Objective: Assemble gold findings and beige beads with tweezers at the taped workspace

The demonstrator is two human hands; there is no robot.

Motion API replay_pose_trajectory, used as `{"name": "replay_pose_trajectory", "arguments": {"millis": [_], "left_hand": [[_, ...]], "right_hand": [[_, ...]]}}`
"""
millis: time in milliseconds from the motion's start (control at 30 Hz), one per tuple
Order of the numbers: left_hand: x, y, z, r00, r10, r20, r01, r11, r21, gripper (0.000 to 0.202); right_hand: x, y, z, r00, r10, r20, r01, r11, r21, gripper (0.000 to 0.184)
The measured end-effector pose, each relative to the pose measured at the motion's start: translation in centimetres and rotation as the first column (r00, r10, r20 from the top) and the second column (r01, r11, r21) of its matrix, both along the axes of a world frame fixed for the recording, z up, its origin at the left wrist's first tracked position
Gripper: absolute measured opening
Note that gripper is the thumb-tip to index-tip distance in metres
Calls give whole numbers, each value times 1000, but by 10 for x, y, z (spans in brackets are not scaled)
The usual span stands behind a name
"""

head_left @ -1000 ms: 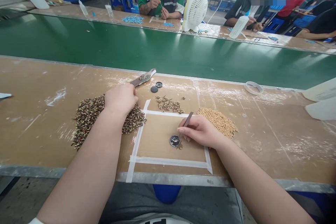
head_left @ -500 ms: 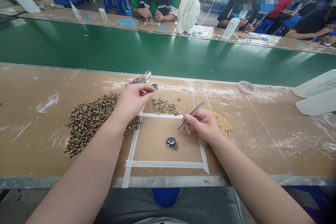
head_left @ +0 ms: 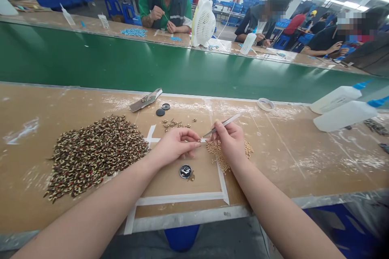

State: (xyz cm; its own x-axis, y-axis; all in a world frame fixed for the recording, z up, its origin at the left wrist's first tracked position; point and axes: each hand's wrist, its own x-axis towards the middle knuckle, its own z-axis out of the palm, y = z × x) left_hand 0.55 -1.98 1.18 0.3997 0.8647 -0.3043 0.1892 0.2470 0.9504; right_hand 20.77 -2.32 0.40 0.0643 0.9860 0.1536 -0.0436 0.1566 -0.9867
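Note:
My right hand (head_left: 229, 139) is closed around a pair of metal tweezers (head_left: 223, 124), whose tips point left toward my other hand. Thumb and fingers of my left hand (head_left: 179, 143) pinch together near those tips; what sits between them is too small to name. Below the left hand, a small round dish (head_left: 185, 171) with dark glossy contents rests on the table beside a brownish smear. Beside my right hand spreads a pile of tan beads (head_left: 223, 156). A large heap of small dark-and-cream pieces (head_left: 97, 153) lies left of my left forearm, and several similar pieces (head_left: 173, 124) lie beyond the hand.
White tape (head_left: 182, 198) marks a rectangle on the table. Farther back lie a camouflage-patterned strip (head_left: 146, 100), two black discs (head_left: 160, 112) and a tape roll (head_left: 266, 104). Bottles (head_left: 343, 115) stand or lie at right. Across the green belt (head_left: 121, 58), several people work near a fan (head_left: 203, 24).
My left hand has come right and toward me, close to the tweezer tips. The black discs now show fully. The camera view has shifted, showing more of the bottles at right.

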Motion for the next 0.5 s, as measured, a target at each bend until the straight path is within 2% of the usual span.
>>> {"name": "replay_pose_trajectory", "arguments": {"millis": [300,500], "left_hand": [[2,0,0,999,30,-17,-30,1000,4,21],[2,0,-2,993,81,-90,-72,993,97,22]], "right_hand": [[-1,1,-2,997,-12,70,12,1000,2,37],[-3,0,1,990,-66,121,71,997,-39,39]]}}
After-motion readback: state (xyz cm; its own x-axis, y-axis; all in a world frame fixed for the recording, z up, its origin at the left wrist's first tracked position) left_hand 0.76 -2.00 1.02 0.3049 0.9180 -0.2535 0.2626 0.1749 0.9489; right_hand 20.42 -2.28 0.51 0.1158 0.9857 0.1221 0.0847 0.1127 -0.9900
